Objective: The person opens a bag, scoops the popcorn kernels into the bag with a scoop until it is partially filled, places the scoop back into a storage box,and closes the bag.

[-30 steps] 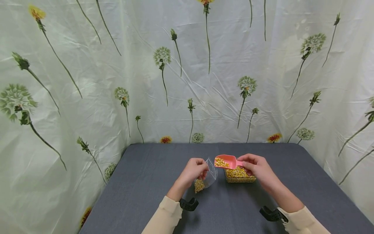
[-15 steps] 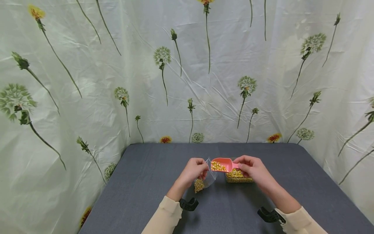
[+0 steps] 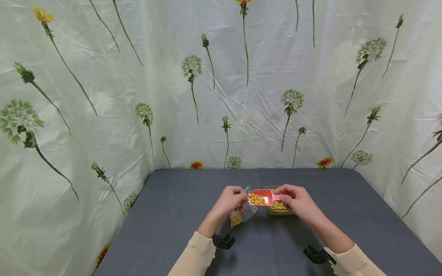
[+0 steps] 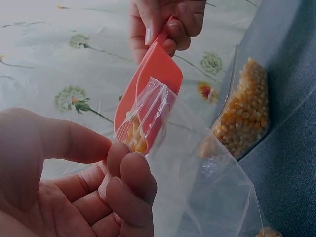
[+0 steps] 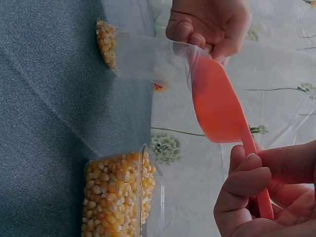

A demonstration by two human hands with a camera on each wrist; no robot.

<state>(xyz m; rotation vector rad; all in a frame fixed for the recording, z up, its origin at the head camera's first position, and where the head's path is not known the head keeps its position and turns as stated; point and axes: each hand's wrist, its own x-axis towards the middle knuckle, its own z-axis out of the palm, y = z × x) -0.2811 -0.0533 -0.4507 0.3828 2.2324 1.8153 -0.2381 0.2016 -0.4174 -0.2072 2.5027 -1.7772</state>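
My left hand (image 3: 230, 200) pinches the rim of a clear plastic bag (image 4: 217, 182) between thumb and fingers. Corn kernels (image 5: 106, 45) fill the bag's bottom corner, which hangs below the hand. By its handle, my right hand (image 3: 299, 202) grips a pink scoop (image 5: 217, 101) loaded with kernels (image 3: 256, 199). The scoop's front end is inside the bag's mouth, close to the left fingertips; film covers its tip in the left wrist view. Under and behind the scoop, a clear rectangular container (image 5: 143, 192) of corn stands on the table, partly hidden by the right hand in the head view.
The table (image 3: 179, 214) has a dark grey-blue cloth. Behind it hangs a pale curtain (image 3: 165, 96) printed with dandelions, meeting the table's back edge. Each wrist wears a black band (image 3: 223, 241) below a cream sleeve (image 3: 193, 255).
My right hand has moved left and slightly down, bringing the loaded scoop from beside the bag into its mouth. The left hand stays nearly still with the bag.
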